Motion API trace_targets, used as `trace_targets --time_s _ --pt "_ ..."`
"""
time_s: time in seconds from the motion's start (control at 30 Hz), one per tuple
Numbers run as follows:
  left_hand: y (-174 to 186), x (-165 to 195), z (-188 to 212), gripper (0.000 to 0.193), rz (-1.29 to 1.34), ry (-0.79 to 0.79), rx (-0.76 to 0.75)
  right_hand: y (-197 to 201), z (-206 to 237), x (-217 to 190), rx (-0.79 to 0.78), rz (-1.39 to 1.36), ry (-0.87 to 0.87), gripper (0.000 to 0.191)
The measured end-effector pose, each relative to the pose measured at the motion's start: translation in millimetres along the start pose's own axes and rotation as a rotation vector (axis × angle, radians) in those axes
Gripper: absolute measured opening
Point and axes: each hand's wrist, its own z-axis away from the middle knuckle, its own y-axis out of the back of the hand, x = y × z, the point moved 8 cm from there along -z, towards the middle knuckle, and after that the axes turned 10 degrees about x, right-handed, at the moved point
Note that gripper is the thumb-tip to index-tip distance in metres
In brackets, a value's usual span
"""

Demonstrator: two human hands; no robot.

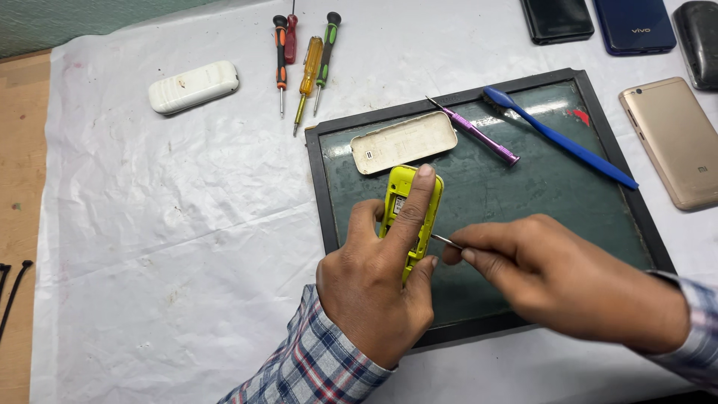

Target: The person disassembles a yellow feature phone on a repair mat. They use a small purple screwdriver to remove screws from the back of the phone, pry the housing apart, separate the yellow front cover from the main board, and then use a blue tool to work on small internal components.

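My left hand (378, 284) grips a small yellow phone body (407, 213) with its back open, the index finger laid along it, over a dark green work mat (523, 202). My right hand (561, 280) pinches a thin metal tool (446, 241) whose tip touches the phone's right edge. A cream back cover (404, 142) lies on the mat just beyond the phone. Both sleeves are plaid.
On the mat lie purple tweezers (479, 135) and a blue brush (561, 142). Several screwdrivers (303, 60) and a white phone (193, 87) rest on the white sheet. A gold phone (677, 142) and three dark phones (632, 26) sit at the right.
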Motion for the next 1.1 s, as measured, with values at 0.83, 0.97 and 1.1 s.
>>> trace_targets --time_s 0.83,0.97,1.1 --pt "6.4 -3.6 0.7 0.092 0.029 0.000 -0.030 -10.6 4.9 -4.6 -0.082 -0.321 -0.035 0.032" --pt "1.9 -5.3 0.5 0.093 -0.005 0.013 -0.054 -14.9 -3.9 -4.0 -0.099 -0.394 0.036 0.028" --pt "-4.0 -4.9 0.8 0.093 -0.039 0.013 -0.071 1.5 19.6 -35.5 0.265 0.121 0.639 0.024"
